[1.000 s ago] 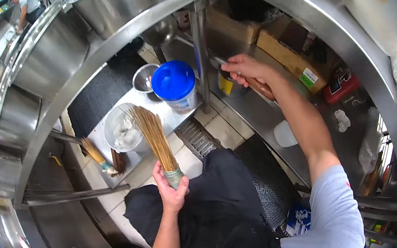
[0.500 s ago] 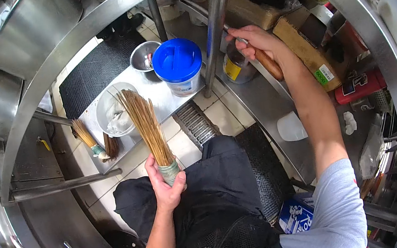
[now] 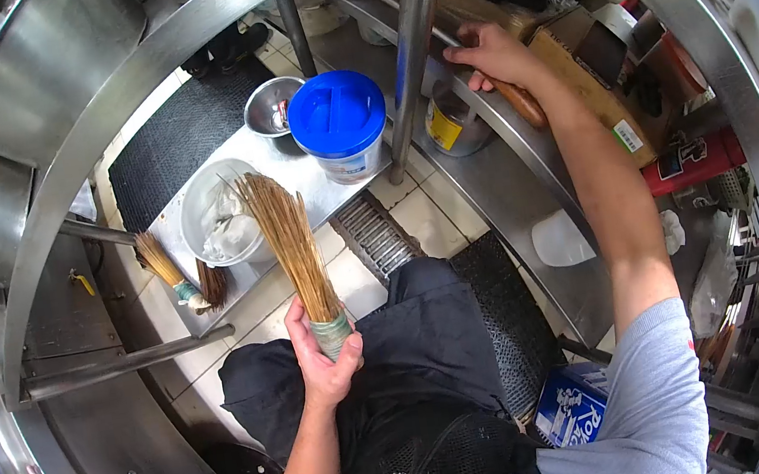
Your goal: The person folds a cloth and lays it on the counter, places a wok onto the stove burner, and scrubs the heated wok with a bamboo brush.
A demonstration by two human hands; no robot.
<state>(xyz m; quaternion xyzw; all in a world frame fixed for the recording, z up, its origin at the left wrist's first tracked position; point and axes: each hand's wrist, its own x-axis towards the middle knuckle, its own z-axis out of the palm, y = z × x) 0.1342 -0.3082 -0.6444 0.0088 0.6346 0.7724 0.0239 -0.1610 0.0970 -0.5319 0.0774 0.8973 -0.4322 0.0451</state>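
A bundled bristle brush (image 3: 287, 240) with a green-wrapped base stands upright in my left hand (image 3: 327, 364), its bristles pointing up and slightly left. At the right, my right hand (image 3: 498, 58) is closed round a tool with a brown wooden handle (image 3: 518, 104) and a metal shaft; the tool's far end is hidden behind the table leg. Left of the bristles sits a white bowl (image 3: 225, 250) with pale cloth-like material inside. Beside it are a blue-lidded tub (image 3: 338, 120) and a metal bowl (image 3: 267, 108). A smaller brush (image 3: 159, 261) lies at the low shelf's left end.
Steel table rails curve round the view, with a metal leg (image 3: 414, 64) between my hands. On the right lower shelf are a yellow-labelled container (image 3: 451, 122), a cardboard box (image 3: 590, 89) and a red object (image 3: 696, 162). A co-worker's dark shoes (image 3: 230, 48) show at the top.
The view has dipped and shifted. My right hand has moved slightly right with the wooden-handled tool. The brush remains in my left hand.
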